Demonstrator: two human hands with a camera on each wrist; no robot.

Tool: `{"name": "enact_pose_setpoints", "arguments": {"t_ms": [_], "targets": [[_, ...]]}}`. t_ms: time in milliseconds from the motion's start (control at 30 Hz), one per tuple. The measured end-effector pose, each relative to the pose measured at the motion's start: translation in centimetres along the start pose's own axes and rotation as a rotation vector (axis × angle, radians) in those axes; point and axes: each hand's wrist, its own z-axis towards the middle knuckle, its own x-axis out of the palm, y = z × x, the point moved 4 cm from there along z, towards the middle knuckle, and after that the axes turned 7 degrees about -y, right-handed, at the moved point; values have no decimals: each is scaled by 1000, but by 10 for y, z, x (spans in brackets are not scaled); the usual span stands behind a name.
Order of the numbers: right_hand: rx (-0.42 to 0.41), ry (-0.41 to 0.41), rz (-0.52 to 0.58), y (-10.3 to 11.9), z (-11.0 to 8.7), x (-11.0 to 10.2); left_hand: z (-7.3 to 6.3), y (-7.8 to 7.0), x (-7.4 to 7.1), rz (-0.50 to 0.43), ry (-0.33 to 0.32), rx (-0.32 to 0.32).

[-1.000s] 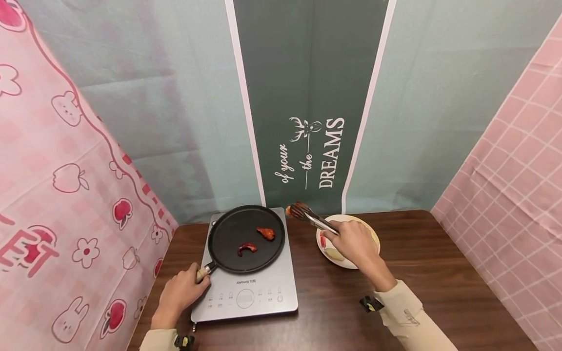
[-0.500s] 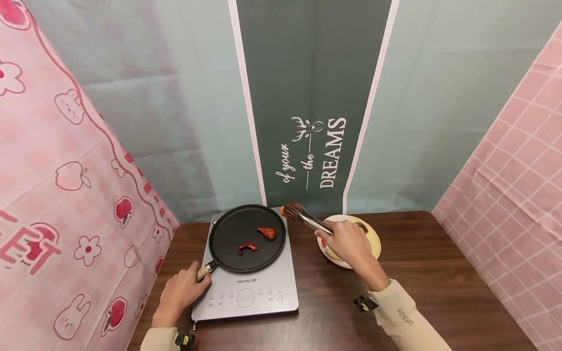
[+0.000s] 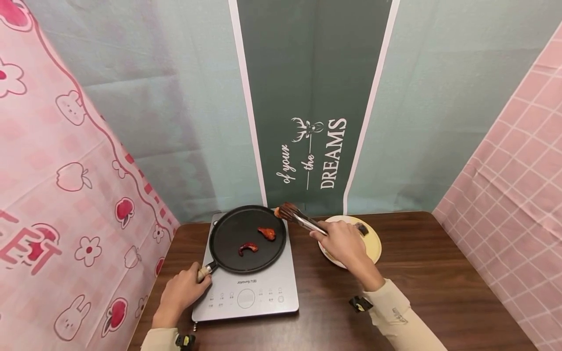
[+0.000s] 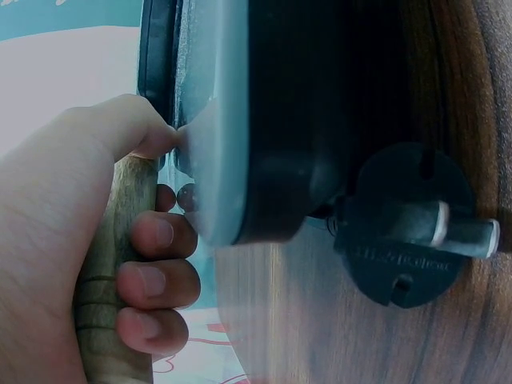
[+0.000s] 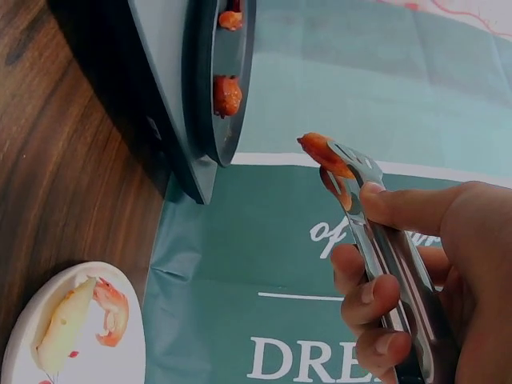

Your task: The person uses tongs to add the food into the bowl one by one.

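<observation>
My left hand point(image 3: 184, 288) grips the handle point(image 3: 202, 273) at eight o'clock on the pan point(image 3: 234, 231). My right hand point(image 3: 344, 242) squeezes the tongs point(image 3: 306, 222), which pinch a reddish food piece point(image 5: 323, 152) near the pan's two o'clock edge.

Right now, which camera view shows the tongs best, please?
The right wrist view: the tongs appear large, with the food at their tips. The head view shows them smaller, partly covered by the right hand; the left wrist view, not at all.
</observation>
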Motion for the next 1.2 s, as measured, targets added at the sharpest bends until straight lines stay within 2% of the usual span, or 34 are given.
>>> {"name": "enact_pose_setpoints", "arguments": {"t_ms": [400,700,1200], "targets": [[29,62,31,7,2,12,0,0,1,-2,11,-14],[12,62,53,15,5,17,1,0,1,-5,-1,-7],[16,114,52,30,3,26,1,-1,0,2,0,-9]]}}
